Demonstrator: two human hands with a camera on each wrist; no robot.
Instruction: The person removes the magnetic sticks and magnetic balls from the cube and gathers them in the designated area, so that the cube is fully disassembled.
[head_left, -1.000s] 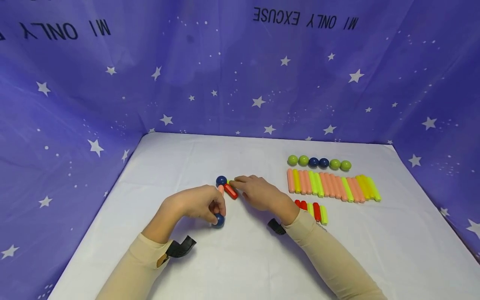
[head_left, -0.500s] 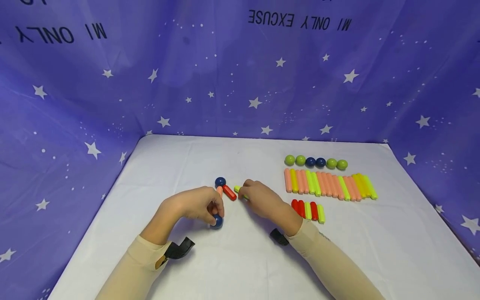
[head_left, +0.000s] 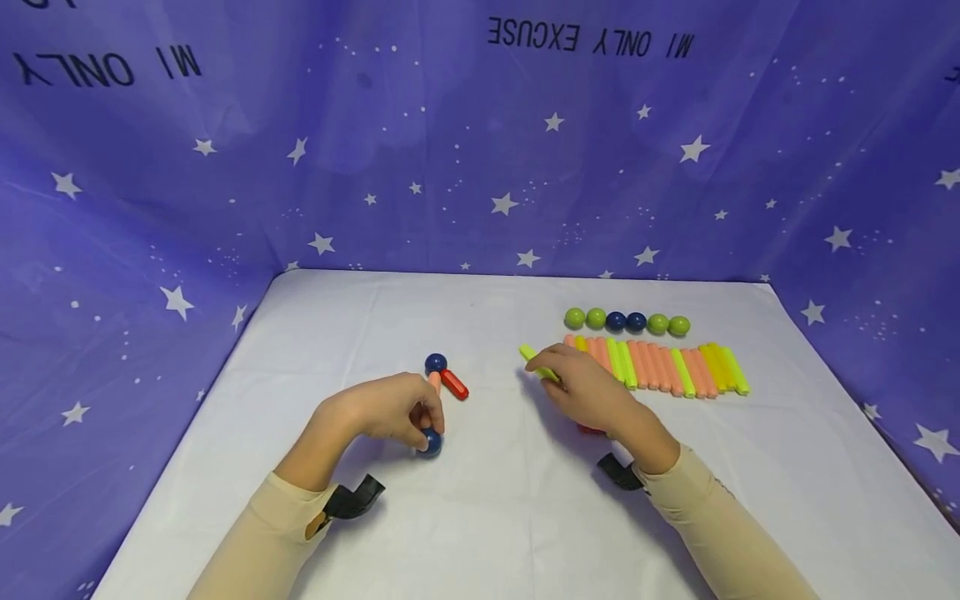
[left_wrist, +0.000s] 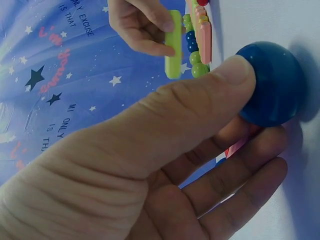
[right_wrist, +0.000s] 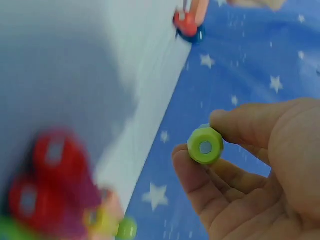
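Observation:
My left hand point(head_left: 390, 410) pinches a dark blue ball point(left_wrist: 275, 82) between thumb and fingers, low at the table. From that ball a pink stick point(head_left: 434, 381), partly behind the fingers, runs toward a second blue ball point(head_left: 436, 362). Against this far ball a red stick point(head_left: 455, 384) lies at a slant. My right hand point(head_left: 588, 390) holds a yellow-green stick point(head_left: 533, 357) above the table, left of the row of sticks. The right wrist view shows a grey disc in the end of the held stick point(right_wrist: 205, 146).
At the right lies a row of pink, yellow and yellow-green sticks point(head_left: 652, 365). Behind it stand several green and blue balls point(head_left: 596, 317) in line. Red sticks point(head_left: 592, 430) lie mostly hidden under my right hand. A purple starred cloth point(head_left: 420, 167) hangs beyond the white table point(head_left: 375, 317).
My right hand has taken the yellow-green stick from beside the red stick and carried it to the right. The left hand has stayed on the blue ball.

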